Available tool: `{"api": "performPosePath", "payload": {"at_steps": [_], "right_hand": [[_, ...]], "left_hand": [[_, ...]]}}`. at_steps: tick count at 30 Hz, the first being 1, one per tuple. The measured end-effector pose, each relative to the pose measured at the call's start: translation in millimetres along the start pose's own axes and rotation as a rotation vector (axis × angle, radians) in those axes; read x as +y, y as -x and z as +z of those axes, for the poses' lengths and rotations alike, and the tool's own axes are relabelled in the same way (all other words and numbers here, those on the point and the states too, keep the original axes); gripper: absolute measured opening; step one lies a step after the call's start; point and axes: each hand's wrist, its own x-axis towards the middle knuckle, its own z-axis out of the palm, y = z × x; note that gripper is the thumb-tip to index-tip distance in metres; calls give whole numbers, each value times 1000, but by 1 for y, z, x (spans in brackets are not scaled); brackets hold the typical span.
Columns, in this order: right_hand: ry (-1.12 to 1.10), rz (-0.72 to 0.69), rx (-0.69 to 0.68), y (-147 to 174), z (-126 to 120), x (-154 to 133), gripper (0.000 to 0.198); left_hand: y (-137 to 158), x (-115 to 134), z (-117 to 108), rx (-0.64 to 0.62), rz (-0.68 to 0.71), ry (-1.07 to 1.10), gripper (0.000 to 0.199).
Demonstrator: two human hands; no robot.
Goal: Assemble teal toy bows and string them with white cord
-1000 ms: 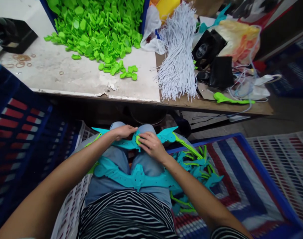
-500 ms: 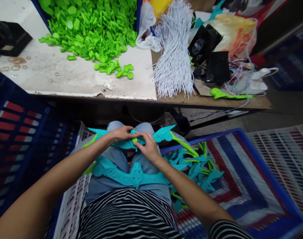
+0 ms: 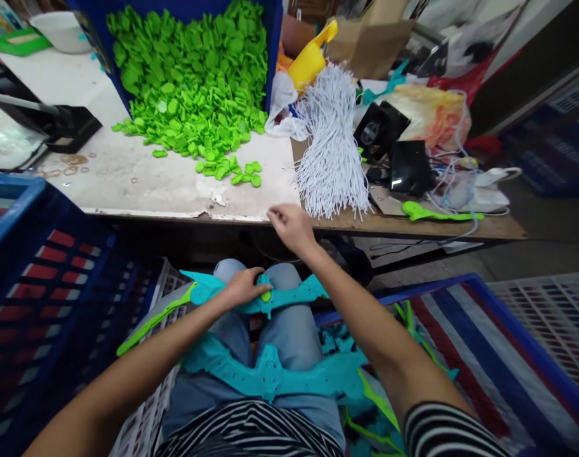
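Across my knees lies a turquoise plastic toy bow [image 3: 294, 295] with a lime green limb [image 3: 156, 324] at its left end. My left hand [image 3: 244, 287] grips it at the middle, its thumb by a small green piece [image 3: 265, 296] set in the centre. Over the near edge of the table hovers my right hand [image 3: 293, 228], fingers curled, with nothing visible in them. A second turquoise toy bow [image 3: 270, 374] rests on my lap, nearer my body. Loose green plastic pieces [image 3: 246, 174] lie on the table beyond my right hand.
A blue crate [image 3: 275, 57] spills green pieces onto the table [image 3: 175, 190]. White strings [image 3: 332, 152] lie in a bundle beside a yellow scoop [image 3: 311, 63]. Cables and black boxes [image 3: 408, 168] sit to the right. Blue crates [image 3: 13, 197] flank my legs; the right one [image 3: 470, 282] holds more bow parts.
My right hand has let go of the bow's centre and moved up and forward to the table edge. My left hand stays on the bow. The view has tilted up.
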Motion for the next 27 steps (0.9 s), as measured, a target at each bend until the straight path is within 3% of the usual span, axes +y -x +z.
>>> {"api": "performPosePath", "payload": {"at_steps": [1,3,6,9,12,16,19,22,27], "right_hand": [[56,-23,40,-28,0,-1,25],[125,-35,-13,-75,6,-2,34],[167,6,-133,-111,19,2,39],[103,-17,-75,-108,28,8,36],[-71,-27,18,-88,25,14,33],[-324,43,101,-49,10,13,22],[-518,78,102,4,1,2,18],[-570,104,63,68,0,-7,17],[-597,334,192,129,16,7,13]], "left_hand": [[8,5,3,94,46,-75,41],[33,13,13,209,155,-179,33],[81,16,40,74,197,-192,32],[122,9,74,-107,112,-192,56],[138,5,93,-232,42,-261,78],[130,10,84,-323,4,-276,82],[115,11,66,-274,-27,-201,75],[99,6,56,-166,-39,-139,67],[92,1,53,-181,2,-52,64]]}}
